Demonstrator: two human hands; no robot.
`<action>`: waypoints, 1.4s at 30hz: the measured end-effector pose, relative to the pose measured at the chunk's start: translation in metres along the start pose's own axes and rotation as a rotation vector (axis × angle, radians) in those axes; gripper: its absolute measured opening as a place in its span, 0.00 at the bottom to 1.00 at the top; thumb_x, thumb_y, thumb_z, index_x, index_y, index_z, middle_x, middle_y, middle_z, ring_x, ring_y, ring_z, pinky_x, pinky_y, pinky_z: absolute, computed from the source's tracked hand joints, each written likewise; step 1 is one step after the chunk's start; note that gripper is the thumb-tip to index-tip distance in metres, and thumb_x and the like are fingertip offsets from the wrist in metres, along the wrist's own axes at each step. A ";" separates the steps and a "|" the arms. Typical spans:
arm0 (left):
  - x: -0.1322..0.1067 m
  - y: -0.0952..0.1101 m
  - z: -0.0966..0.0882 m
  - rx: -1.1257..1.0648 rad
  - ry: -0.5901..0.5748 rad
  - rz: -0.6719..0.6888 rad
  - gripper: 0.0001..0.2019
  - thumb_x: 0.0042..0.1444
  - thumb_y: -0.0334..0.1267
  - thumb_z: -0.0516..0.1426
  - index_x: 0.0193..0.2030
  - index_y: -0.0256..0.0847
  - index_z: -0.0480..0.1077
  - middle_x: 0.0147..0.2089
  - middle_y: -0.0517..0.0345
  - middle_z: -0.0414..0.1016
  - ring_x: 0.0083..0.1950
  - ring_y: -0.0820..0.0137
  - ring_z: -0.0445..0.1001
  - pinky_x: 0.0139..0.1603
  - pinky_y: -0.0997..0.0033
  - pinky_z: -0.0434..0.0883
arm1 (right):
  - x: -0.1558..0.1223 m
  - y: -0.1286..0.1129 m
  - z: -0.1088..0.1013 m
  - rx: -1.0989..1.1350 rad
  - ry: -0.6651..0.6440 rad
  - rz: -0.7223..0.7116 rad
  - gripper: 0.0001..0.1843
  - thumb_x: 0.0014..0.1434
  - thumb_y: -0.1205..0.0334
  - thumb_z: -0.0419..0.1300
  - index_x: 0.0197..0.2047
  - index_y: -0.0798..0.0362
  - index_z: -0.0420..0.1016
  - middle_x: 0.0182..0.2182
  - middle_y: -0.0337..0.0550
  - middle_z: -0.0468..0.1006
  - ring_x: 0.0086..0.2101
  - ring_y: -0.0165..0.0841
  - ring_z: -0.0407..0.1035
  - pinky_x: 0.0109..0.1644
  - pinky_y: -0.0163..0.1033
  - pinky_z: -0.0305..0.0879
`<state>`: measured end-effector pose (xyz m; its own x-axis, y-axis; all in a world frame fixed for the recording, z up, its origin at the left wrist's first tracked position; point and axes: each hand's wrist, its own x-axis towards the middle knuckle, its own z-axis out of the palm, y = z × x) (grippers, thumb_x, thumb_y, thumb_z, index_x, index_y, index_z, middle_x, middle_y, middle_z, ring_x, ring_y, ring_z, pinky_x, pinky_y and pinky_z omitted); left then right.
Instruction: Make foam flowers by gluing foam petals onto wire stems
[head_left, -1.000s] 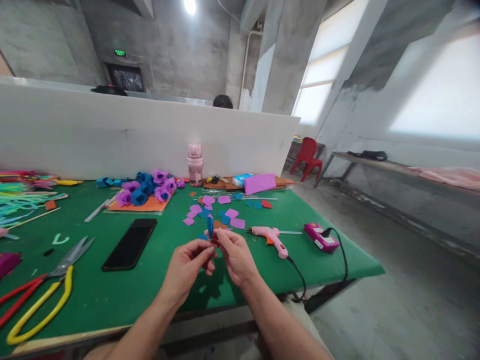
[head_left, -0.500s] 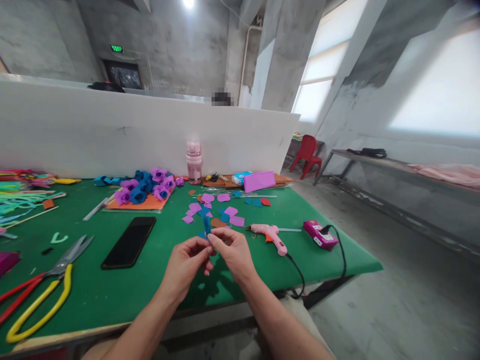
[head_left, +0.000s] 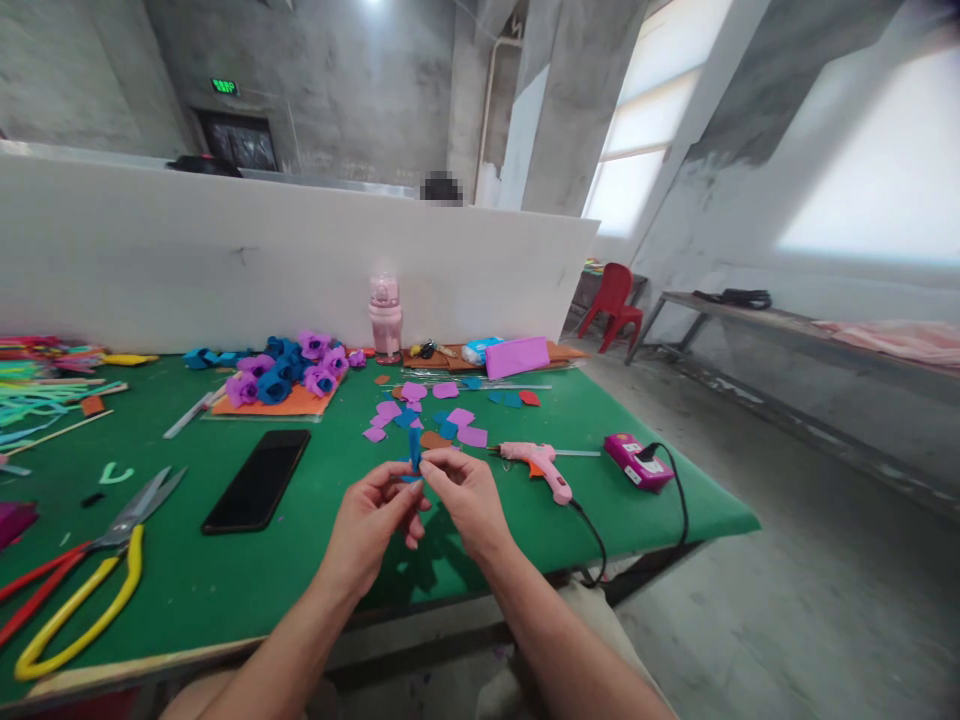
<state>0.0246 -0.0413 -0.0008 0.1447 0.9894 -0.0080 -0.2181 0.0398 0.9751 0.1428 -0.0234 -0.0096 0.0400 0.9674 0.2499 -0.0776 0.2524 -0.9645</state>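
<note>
Between my fingertips stands a small rolled piece of blue paper (head_left: 415, 447), its top sticking up above the fingers. My left hand (head_left: 379, 510) pinches it from the left and below. My right hand (head_left: 465, 495) is closed on its right side, thumb and forefinger pressed to it. The lower end of the piece is hidden by my fingers. Just beyond lie loose cut petals in purple (head_left: 472, 436), blue and brown (head_left: 435, 440). To the right of my hands rests a pink glue gun (head_left: 536, 463) with a clear glue stick in its back.
Scissors (head_left: 127, 525) and a black phone (head_left: 257, 481) lie left on the green table (head_left: 225, 590). Purple and blue paper flowers (head_left: 281, 370) sit on orange sheets behind. A pink bottle (head_left: 385, 320) stands by the white partition (head_left: 300, 260). A corded magenta box (head_left: 637, 462) is near the right edge.
Both hands stay pinched on the blue piece, which stands slightly more upright, with the fingers shifted a little. The whole view has moved slightly.
</note>
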 end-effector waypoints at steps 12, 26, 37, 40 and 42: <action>0.002 0.002 -0.009 0.006 0.035 0.021 0.15 0.46 0.40 0.60 0.39 0.37 0.65 0.23 0.61 0.72 0.17 0.77 0.65 0.14 0.78 0.64 | 0.035 -0.016 -0.110 -0.197 0.352 -0.115 0.16 0.49 0.54 0.58 0.39 0.54 0.71 0.33 0.44 0.75 0.31 0.31 0.68 0.38 0.38 0.65; 0.009 0.002 -0.017 -0.091 0.047 -0.040 0.13 0.44 0.38 0.62 0.36 0.36 0.70 0.26 0.61 0.72 0.17 0.81 0.61 0.12 0.82 0.58 | 0.007 0.016 -0.179 -1.008 0.125 0.255 0.18 0.51 0.48 0.54 0.22 0.54 0.71 0.18 0.39 0.73 0.23 0.29 0.63 0.28 0.33 0.52; 0.011 -0.003 -0.019 -0.202 -0.012 -0.010 0.11 0.50 0.42 0.57 0.36 0.39 0.65 0.23 0.66 0.67 0.13 0.85 0.54 0.10 0.84 0.51 | 0.008 0.022 -0.168 -1.167 0.073 0.175 0.09 0.56 0.62 0.48 0.31 0.56 0.66 0.29 0.47 0.71 0.31 0.35 0.64 0.33 0.37 0.54; 0.013 -0.005 -0.020 -0.216 -0.007 0.004 0.11 0.51 0.43 0.57 0.37 0.39 0.65 0.22 0.67 0.66 0.13 0.84 0.54 0.10 0.84 0.50 | 0.010 0.011 -0.155 -0.769 0.172 0.054 0.11 0.55 0.55 0.49 0.36 0.54 0.65 0.29 0.45 0.71 0.30 0.35 0.65 0.35 0.39 0.58; 0.015 -0.006 -0.021 -0.223 -0.006 0.014 0.11 0.51 0.43 0.57 0.37 0.39 0.65 0.22 0.67 0.65 0.12 0.84 0.54 0.10 0.84 0.50 | 0.016 0.001 -0.140 -0.374 0.205 0.063 0.14 0.53 0.53 0.53 0.40 0.53 0.65 0.32 0.43 0.72 0.30 0.34 0.67 0.36 0.39 0.61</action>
<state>0.0076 -0.0240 -0.0117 0.1459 0.9893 0.0072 -0.4285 0.0566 0.9018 0.2833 -0.0107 -0.0186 0.2464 0.9475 0.2037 0.2783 0.1322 -0.9514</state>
